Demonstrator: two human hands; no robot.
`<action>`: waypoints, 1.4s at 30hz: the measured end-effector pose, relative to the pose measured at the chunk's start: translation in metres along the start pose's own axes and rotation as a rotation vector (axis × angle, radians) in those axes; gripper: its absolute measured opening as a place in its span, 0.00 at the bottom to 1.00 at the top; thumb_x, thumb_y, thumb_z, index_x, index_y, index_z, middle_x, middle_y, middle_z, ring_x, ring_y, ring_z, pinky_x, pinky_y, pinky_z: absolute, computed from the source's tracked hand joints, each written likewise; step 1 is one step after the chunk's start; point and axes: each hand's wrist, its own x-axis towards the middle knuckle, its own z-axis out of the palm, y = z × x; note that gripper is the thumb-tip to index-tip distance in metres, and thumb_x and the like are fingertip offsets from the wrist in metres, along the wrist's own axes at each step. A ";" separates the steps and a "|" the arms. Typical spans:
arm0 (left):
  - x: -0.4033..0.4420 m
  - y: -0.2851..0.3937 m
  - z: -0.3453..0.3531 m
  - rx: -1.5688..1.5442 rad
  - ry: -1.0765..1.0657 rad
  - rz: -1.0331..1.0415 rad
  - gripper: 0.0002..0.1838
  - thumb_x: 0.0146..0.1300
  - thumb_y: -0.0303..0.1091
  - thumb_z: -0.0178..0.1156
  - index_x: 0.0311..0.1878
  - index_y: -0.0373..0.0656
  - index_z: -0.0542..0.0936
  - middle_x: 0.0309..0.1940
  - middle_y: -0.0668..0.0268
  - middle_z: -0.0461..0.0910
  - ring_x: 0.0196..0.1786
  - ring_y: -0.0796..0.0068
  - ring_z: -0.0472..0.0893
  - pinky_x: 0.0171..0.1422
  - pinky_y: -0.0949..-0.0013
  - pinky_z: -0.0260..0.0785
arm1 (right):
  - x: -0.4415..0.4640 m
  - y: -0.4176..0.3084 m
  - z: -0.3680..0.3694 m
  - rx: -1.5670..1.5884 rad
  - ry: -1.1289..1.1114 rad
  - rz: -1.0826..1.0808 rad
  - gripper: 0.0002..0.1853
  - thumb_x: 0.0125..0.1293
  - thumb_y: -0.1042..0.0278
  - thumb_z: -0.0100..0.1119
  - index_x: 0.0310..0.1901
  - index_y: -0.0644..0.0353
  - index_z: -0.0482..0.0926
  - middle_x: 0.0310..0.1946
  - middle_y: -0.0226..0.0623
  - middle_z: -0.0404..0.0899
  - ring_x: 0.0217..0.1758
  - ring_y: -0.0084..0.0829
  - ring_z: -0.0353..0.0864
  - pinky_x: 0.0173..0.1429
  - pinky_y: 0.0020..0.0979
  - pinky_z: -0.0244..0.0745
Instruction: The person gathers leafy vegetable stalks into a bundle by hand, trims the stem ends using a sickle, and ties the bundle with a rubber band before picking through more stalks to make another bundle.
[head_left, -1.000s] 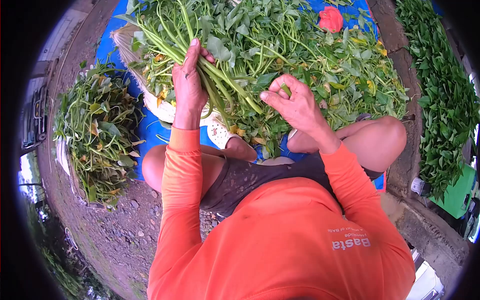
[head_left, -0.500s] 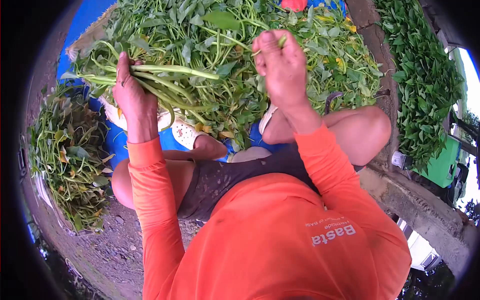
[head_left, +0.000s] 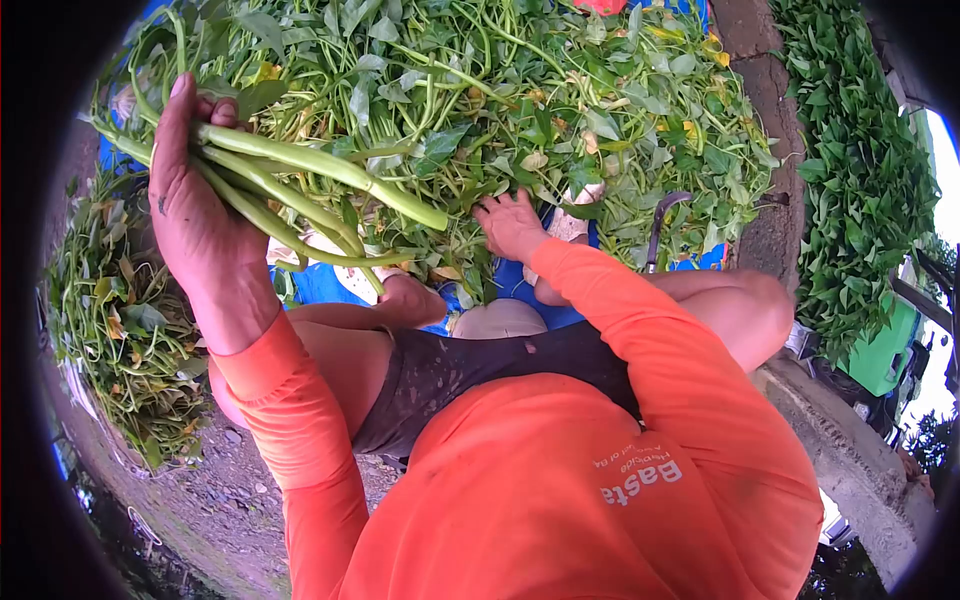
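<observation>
My left hand [head_left: 205,200] is raised at the left, its fingers wrapped round a bunch of water spinach stems [head_left: 310,175]. The thick cut ends point right, towards the middle of the view, while thinner leafy parts trail off at the upper left. Lower down, my right hand [head_left: 512,226] reaches to the near edge of a big heap of leafy water spinach [head_left: 590,110]. Its fingers look apart against the greens, and I make out no stem in them. The fingertips are partly lost among the leaves.
A second heap of wilted, yellowing stems [head_left: 130,330] lies at the left. Blue sheeting [head_left: 335,285] shows beneath the main heap. A dark curved tool [head_left: 660,222] rests by my right knee. Beyond a concrete edge [head_left: 765,150] are stacked green leaves [head_left: 850,170] and a green container [head_left: 882,350].
My right hand has dropped from above the heap to its near edge; the stem it pinched is no longer seen in it. My left hand has risen closer to the camera with the bunch.
</observation>
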 end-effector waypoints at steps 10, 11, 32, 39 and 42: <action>0.004 0.014 -0.014 0.113 0.065 -0.043 0.10 0.79 0.37 0.66 0.42 0.42 0.81 0.30 0.67 0.80 0.32 0.79 0.78 0.39 0.76 0.72 | -0.022 0.181 -0.056 -0.121 0.041 0.082 0.39 0.64 0.35 0.69 0.71 0.49 0.80 0.77 0.35 0.74 0.83 0.41 0.66 0.77 0.70 0.58; 0.004 0.015 -0.016 0.109 0.058 -0.045 0.10 0.80 0.37 0.66 0.43 0.42 0.81 0.31 0.66 0.81 0.32 0.79 0.77 0.40 0.76 0.72 | -0.026 0.194 -0.056 -0.122 0.101 0.127 0.38 0.65 0.37 0.69 0.72 0.48 0.79 0.78 0.33 0.73 0.83 0.41 0.65 0.78 0.71 0.57; -0.005 0.019 -0.009 0.073 -0.011 -0.136 0.12 0.82 0.41 0.64 0.44 0.44 0.79 0.31 0.71 0.73 0.30 0.84 0.69 0.34 0.78 0.62 | -0.134 0.428 -0.250 -0.236 -0.223 0.896 0.18 0.68 0.63 0.69 0.57 0.60 0.90 0.59 0.57 0.88 0.57 0.53 0.92 0.61 0.51 0.85; -0.004 -0.002 0.013 0.208 0.048 -0.143 0.14 0.80 0.45 0.67 0.41 0.47 0.78 0.32 0.73 0.73 0.32 0.87 0.69 0.34 0.79 0.60 | 0.067 0.294 -0.198 0.392 0.241 0.570 0.19 0.70 0.65 0.55 0.56 0.60 0.89 0.62 0.54 0.86 0.69 0.54 0.83 0.76 0.49 0.76; -0.011 -0.007 0.027 0.261 0.069 -0.134 0.15 0.79 0.46 0.68 0.41 0.47 0.78 0.31 0.73 0.73 0.31 0.86 0.69 0.34 0.79 0.61 | 0.123 0.260 -0.147 0.361 0.485 0.604 0.21 0.70 0.67 0.56 0.63 0.55 0.86 0.74 0.50 0.77 0.82 0.51 0.70 0.84 0.56 0.62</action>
